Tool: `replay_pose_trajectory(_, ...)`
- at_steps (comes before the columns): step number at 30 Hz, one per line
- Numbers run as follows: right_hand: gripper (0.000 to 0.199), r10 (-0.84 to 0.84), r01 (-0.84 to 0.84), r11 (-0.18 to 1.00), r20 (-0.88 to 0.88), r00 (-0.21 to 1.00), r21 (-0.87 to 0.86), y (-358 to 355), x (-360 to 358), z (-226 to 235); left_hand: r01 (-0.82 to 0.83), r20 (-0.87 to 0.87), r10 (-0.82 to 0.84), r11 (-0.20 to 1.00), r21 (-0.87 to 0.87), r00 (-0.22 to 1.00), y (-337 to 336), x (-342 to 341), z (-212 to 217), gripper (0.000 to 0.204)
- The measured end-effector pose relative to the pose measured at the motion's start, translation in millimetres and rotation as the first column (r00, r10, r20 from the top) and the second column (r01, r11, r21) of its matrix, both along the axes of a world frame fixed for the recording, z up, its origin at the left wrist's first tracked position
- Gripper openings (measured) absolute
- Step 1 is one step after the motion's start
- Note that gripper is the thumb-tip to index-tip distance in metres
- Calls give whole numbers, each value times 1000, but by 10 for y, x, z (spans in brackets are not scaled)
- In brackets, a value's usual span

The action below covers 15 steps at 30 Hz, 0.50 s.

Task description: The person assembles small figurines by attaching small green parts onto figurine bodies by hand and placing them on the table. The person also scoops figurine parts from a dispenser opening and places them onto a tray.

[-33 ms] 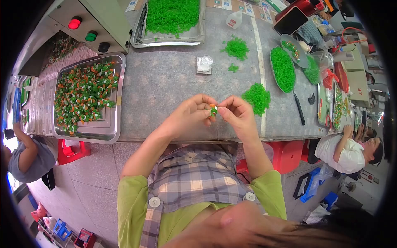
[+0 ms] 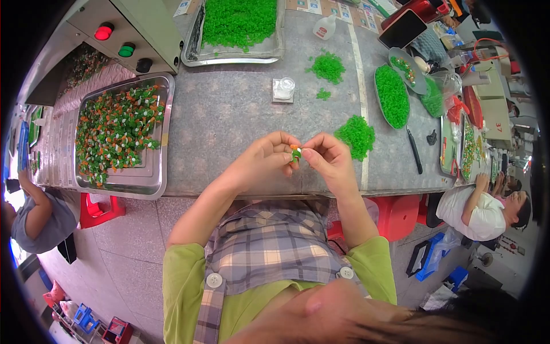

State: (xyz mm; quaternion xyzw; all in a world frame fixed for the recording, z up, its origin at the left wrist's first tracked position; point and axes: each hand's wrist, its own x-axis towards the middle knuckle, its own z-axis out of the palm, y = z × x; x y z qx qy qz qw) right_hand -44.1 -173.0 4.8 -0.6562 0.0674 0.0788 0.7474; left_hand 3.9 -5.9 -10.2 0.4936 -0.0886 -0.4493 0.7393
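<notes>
My left hand and my right hand meet above the near edge of the table, fingers pinched together. Between the fingertips is a small green, white and orange piece, partly hidden by the fingers. Just right of my right hand lies a heap of small bright green pieces. Farther off are a second green heap and a tiny cluster of the same green pieces. A small clear round container on a white square base stands beyond my hands.
To the left, a metal tray holds many small green, orange and white pieces. Another tray at the back holds green pieces. An oval dish, a black pen-like tool and a phone lie right. Co-workers sit on both sides.
</notes>
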Motion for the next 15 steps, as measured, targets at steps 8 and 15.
replay_pose_trajectory(8, 10, 26, -25, 997, 15, 1000, -71, -32, -25, -32, 5, -38, -7, 999, -36, 999, 12, -2, -3, 27)
replay_pose_trajectory(15, 10, 29, -27, 999, 84, 996, -25, -27, 49, -70, -28, -257, -24, 980, -195, 966, 35, 32, -4, 28)
